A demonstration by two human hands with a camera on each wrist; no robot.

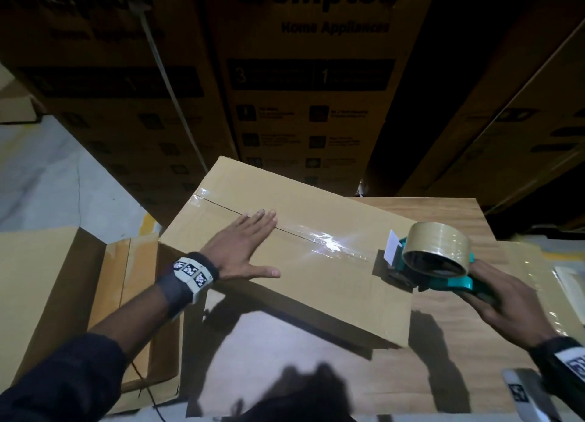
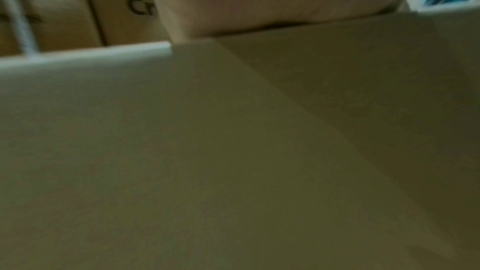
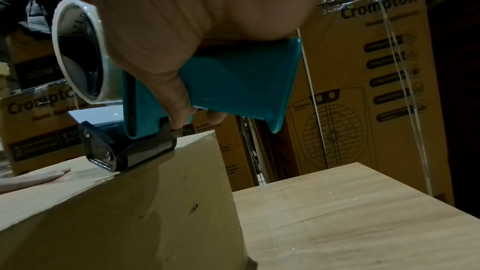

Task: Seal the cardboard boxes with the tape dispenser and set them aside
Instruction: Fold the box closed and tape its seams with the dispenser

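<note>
Cardboard box on bench: seam taped nearly to right edge; cutting and setting aside outstanding. Held flat by left hand, fingers extended. Tape dispenser gripped by right hand.

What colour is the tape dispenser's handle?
Teal. The dispenser handle shows best in the right wrist view, gripped by the right hand.

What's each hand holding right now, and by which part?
Right hand grips the tape dispenser by its teal handle. Left hand holds nothing; it lies flat on the box top.

Head overhead — wrists close, low — shared box.
</note>
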